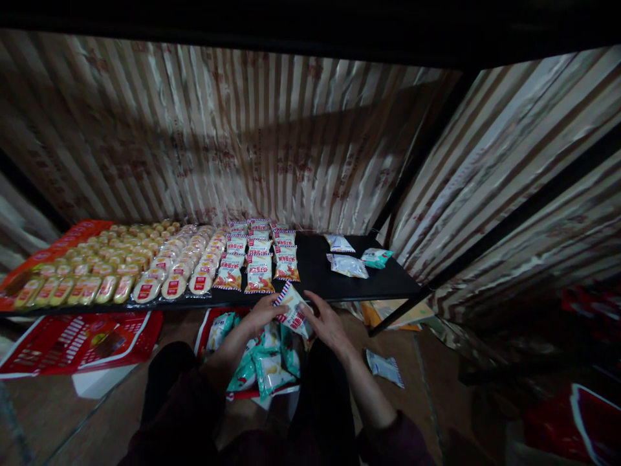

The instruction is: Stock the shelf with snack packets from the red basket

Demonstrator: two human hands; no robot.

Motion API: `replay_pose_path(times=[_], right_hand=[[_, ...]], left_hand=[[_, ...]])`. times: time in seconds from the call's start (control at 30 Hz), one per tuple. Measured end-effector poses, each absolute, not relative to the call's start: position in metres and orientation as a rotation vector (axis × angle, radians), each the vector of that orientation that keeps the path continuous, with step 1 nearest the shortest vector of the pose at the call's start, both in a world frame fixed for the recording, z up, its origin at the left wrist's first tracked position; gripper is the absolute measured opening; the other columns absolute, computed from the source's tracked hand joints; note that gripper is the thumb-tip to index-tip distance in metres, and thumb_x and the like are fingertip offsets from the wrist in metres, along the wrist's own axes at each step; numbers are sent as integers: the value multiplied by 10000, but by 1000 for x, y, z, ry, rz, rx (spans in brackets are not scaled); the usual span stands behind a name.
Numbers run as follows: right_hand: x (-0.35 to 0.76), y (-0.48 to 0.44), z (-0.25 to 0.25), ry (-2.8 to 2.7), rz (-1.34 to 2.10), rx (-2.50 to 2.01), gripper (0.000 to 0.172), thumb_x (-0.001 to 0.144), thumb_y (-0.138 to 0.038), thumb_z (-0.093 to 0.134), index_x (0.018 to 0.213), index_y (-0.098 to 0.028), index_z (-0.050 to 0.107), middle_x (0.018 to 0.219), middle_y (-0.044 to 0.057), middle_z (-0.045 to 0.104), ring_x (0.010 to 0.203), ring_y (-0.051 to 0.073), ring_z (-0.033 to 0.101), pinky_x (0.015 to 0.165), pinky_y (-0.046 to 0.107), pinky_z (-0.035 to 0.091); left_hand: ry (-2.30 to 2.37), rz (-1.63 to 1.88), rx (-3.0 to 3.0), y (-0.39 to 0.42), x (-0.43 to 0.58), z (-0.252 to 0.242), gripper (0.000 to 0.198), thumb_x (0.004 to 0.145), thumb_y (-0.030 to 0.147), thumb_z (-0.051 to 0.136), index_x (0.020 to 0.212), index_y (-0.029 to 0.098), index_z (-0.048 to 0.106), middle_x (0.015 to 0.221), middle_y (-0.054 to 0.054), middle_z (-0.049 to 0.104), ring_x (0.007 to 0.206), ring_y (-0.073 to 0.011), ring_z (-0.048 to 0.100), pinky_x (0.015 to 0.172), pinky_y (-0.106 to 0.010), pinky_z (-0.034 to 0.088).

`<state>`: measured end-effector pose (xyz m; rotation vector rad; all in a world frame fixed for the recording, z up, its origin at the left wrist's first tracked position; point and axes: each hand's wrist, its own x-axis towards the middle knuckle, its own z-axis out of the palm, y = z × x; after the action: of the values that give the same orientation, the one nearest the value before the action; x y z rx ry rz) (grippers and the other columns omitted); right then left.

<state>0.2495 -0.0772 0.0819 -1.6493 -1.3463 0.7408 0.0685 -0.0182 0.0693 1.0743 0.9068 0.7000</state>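
Observation:
A white snack packet [294, 314] with red print and a striped edge is tilted between my hands, just in front of the shelf's edge. My left hand [263, 315] pinches its left side. On its right side, my right hand [327, 323] grips with thumb and fingers. Similar snack packets [259, 272] stand in rows on the black shelf [315, 265] beyond. Below my hands, a red basket [201, 333] holds several green-and-white packets [270, 372], partly covered by my left arm.
Round wrapped cakes [173, 285] and small yellow wrapped cakes [77, 290] fill the shelf's left. Two pale packets [347, 265] and a green packet [376, 257] lie at its right. Another packet [384, 367] is on the floor. A red basket [130, 336] sits lower left; black posts frame the shelf.

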Motion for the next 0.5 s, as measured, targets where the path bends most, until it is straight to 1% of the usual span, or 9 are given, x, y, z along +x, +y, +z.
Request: replay_pose_path(times=[0.1,0.17,0.23,0.3,0.4,0.5], right_hand=[[243,-79,82,-1368,1058,-1567,479,722,-546,653,1100,-252,669,980,33,730,850,245,672,787,379,517],[237,-81,80,-1268,1231,-1428,475,723,-537,670,1084,-229,670,999,35,728,863,242,677,802,375,522],[230,-83,77,-1115,1348,-1310,484,719,-535,686,1079,-214,661,1007,43,727,863,239,684,810,375,527],[222,-82,74,-963,1388,-1245,494,712,-537,696,1078,-208,650,982,50,733,841,235,692,800,371,536],[212,-79,71,-808,1363,-1213,495,698,-540,708,1052,-199,644,949,61,739,829,239,700,773,363,548],[208,-74,69,-725,1290,-1230,509,668,-549,721,1023,-195,637,932,66,740,807,242,704,753,362,556]], left_hand=[[901,694,1161,-8,60,80,354,625,307,758,951,176,706,773,-23,703,683,-173,621,631,-261,456],[945,720,1154,-2,57,84,395,607,332,784,954,161,705,758,-33,692,650,-166,606,608,-261,446],[972,751,1123,1,58,86,426,601,355,797,963,154,695,767,-46,690,666,-170,612,613,-264,449],[983,792,1090,1,60,87,454,635,392,776,1015,167,669,824,-56,697,729,-180,631,648,-270,464],[941,859,1014,-6,64,88,480,701,445,719,1095,190,619,989,-89,699,876,-206,648,745,-297,478],[964,850,931,-16,67,88,511,699,456,726,1122,197,602,1121,-110,672,1011,-244,627,829,-331,461]])
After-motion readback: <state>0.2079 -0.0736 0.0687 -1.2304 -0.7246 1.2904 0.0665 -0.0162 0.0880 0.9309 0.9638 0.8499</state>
